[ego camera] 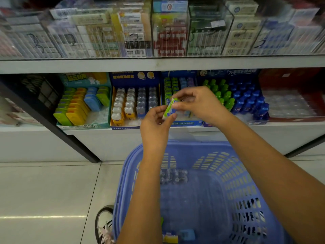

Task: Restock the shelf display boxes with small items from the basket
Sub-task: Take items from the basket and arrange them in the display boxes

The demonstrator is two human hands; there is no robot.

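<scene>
Both hands hold one small green packet point(170, 106) in front of the lower shelf. My left hand point(155, 123) pinches its lower end, and my right hand point(195, 103) pinches its upper end. Behind them stands a blue display box point(182, 123) with rows of green, blue and purple items. A blue plastic basket point(219, 182) sits on the floor under my arms. It holds clear-wrapped items point(173, 176) at the far side and a few small coloured items point(177, 235) at the near end.
On the lower shelf stand a teal box of green, yellow and blue cases point(82, 103), a box of bear-shaped items point(131, 104), a box of green and blue bottles point(241, 97) and a red box point(290, 103). The upper shelf point(158, 65) holds clear bins. My shoe point(103, 224) is left of the basket.
</scene>
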